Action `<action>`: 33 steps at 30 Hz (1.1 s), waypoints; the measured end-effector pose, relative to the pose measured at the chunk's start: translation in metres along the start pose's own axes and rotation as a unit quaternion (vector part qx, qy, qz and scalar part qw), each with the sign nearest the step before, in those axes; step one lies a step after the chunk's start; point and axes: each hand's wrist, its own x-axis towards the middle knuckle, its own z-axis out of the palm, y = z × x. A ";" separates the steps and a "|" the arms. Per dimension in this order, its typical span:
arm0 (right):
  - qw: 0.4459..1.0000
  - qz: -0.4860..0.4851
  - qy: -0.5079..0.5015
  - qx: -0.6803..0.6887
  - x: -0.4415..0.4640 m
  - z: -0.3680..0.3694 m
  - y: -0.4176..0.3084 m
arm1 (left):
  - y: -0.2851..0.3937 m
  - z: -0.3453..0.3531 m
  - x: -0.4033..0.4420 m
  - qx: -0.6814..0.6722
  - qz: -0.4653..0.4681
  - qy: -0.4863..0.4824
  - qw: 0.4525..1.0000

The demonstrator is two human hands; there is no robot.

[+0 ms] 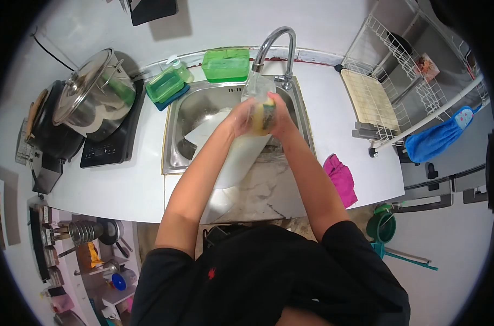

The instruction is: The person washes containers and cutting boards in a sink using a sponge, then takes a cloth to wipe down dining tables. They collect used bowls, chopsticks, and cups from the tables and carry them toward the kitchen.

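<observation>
Over the sink (173, 146), just below the faucet's spout, my two hands are close together. My left hand (240, 117) is closed on the left side of a clear, see-through container (259, 86), which looks like plastic. Fingers of my right hand (282, 117) are wrapped against a yellow-and-green sponge (262, 120) between the hands. Whether the sponge is inside the container or against it, I cannot tell. Beneath my hands a white board-like piece (238, 163) leans over the sink's front edge. Another white flat piece (200, 132) lies in the basin.
The curved faucet (279, 32) rises behind my hands. Green containers (225, 65) and a soap bottle (181, 70) stand at the back. On the left are a steel pot (103, 98) and an induction cooker (108, 152). A pink cloth (340, 182) and a dish rack (372, 103) are right.
</observation>
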 end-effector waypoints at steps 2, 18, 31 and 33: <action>0.997 0.000 -0.060 0.040 -0.004 -0.004 -0.006 | -0.007 -0.002 0.000 0.048 0.007 -0.062 0.997; 0.991 0.050 -0.076 0.095 -0.030 -0.005 0.015 | -0.020 -0.036 0.022 0.640 0.307 0.089 0.698; 0.998 0.032 0.042 -0.024 -0.017 -0.022 0.003 | -0.024 -0.040 -0.009 0.571 0.167 -0.040 0.803; 0.999 0.036 0.024 -0.001 -0.019 -0.017 0.009 | -0.028 -0.059 -0.001 0.601 0.270 0.038 0.751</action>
